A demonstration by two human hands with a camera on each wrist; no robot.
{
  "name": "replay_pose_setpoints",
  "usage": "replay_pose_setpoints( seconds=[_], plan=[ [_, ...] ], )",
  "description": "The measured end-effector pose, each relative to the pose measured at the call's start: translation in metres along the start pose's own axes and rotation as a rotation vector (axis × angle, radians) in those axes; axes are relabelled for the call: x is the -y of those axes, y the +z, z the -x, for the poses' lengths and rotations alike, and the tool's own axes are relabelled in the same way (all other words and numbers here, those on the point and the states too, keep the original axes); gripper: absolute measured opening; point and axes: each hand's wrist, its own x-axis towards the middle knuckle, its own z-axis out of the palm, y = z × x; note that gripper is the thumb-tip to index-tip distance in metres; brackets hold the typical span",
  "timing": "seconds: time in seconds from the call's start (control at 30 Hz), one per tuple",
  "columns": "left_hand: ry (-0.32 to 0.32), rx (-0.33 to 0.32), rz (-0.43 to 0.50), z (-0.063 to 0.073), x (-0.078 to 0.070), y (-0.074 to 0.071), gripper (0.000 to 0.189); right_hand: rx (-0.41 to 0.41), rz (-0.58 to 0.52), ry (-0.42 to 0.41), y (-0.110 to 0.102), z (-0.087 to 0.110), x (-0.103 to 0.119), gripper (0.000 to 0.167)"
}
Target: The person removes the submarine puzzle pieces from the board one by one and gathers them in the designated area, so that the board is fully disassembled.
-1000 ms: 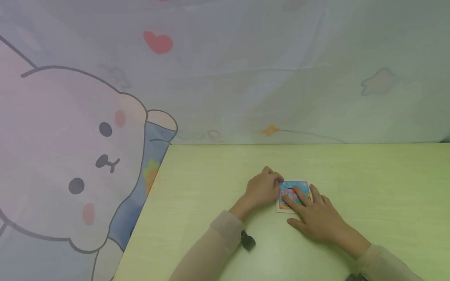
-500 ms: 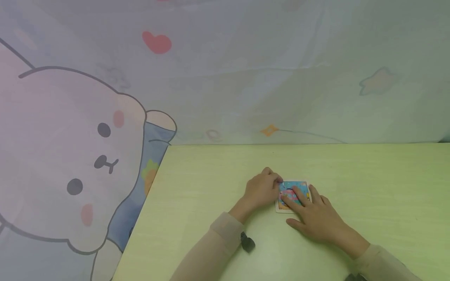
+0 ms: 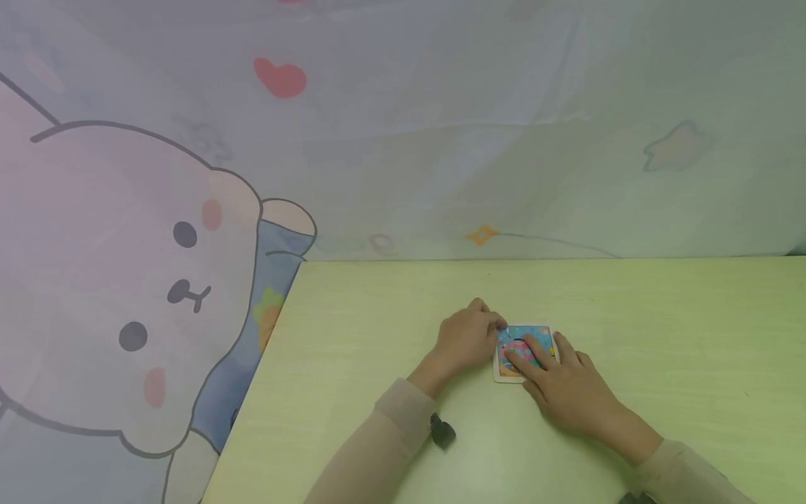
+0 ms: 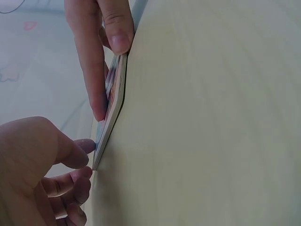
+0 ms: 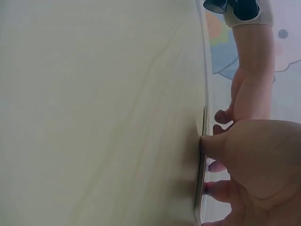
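Note:
A small square jigsaw puzzle (image 3: 513, 333) with a pale rim lies flat on the table; its picture is blue, pink and orange. My left hand (image 3: 464, 340) is at its left side, fingers curled, pinching the far left corner. In the left wrist view, digits of that left hand (image 4: 33, 155) meet the thin board's corner. Across the picture lie the fairly straight fingers of my right hand (image 3: 573, 392), covering part of it. Its thumb touches the near edge, as the right wrist view shows with the right hand (image 5: 258, 155) over the board (image 5: 201, 183).
The pale yellow-green table (image 3: 378, 301) extends around both hands. Behind it hangs a printed cloth (image 3: 409, 140) with a cartoon animal at the left. A black wrist device (image 3: 443, 431) sits at the left sleeve.
My right thumb has moved in from the table to the puzzle's near edge. My left hand and the right fingers have stayed almost in place.

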Motion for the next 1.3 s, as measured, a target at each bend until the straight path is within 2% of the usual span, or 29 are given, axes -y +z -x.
replay_pose_setpoints(
  seconds=[0.17,0.33,0.5,0.87,1.3],
  plan=[
    [-0.016,0.021,0.042,-0.0008,0.0003,-0.0002,0.029,-0.023,0.015,-0.016,-0.0013,-0.0002,-0.0001,0.048],
    [-0.069,0.045,0.125,-0.0008,-0.0002,-0.0009,0.030,-0.022,0.009,-0.018,-0.0019,-0.0006,0.0003,0.047],
    [-0.103,0.056,0.157,-0.0016,-0.0034,-0.0035,0.030,-0.008,-0.002,-0.005,-0.0025,-0.0004,0.0002,0.048],
    [-0.090,0.062,0.152,-0.0014,-0.0047,-0.0024,0.027,-0.009,0.006,-0.001,-0.0042,0.0001,0.0020,0.048],
    [-0.105,0.046,0.149,-0.0010,-0.0068,-0.0037,0.025,-0.009,0.020,0.003,-0.0013,0.0004,-0.0002,0.049]
  ],
)
